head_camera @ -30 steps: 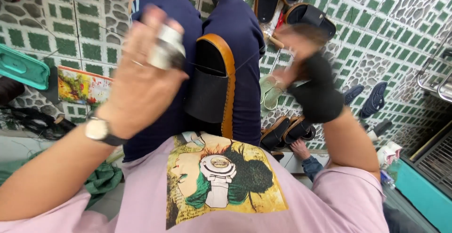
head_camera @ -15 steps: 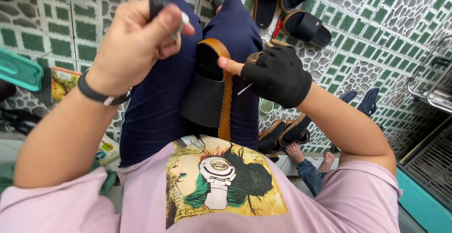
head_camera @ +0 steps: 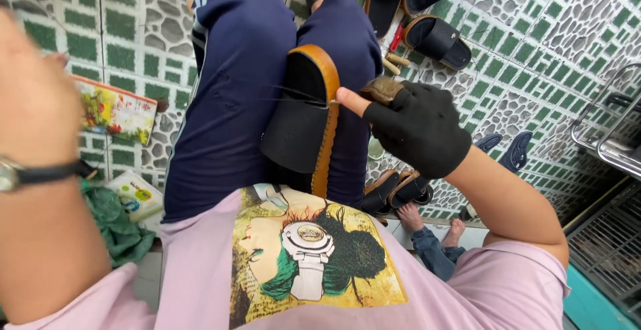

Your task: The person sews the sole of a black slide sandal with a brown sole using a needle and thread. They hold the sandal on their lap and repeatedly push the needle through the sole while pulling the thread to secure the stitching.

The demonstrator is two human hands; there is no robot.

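Resting on the person's lap between navy-clad thighs, a black sandal [head_camera: 302, 120] with a tan sole edge lies sole-side tilted. The gloved right hand [head_camera: 415, 126] presses a bare fingertip on its rim, pinching thin thread [head_camera: 294, 96]. The left hand [head_camera: 33, 96] is blurred at the frame edge; its grip cannot be told. Around lie green-patterned floor tiles [head_camera: 527, 43], more sandals [head_camera: 437, 36], a booklet [head_camera: 115, 111] and a green cloth [head_camera: 117, 226].
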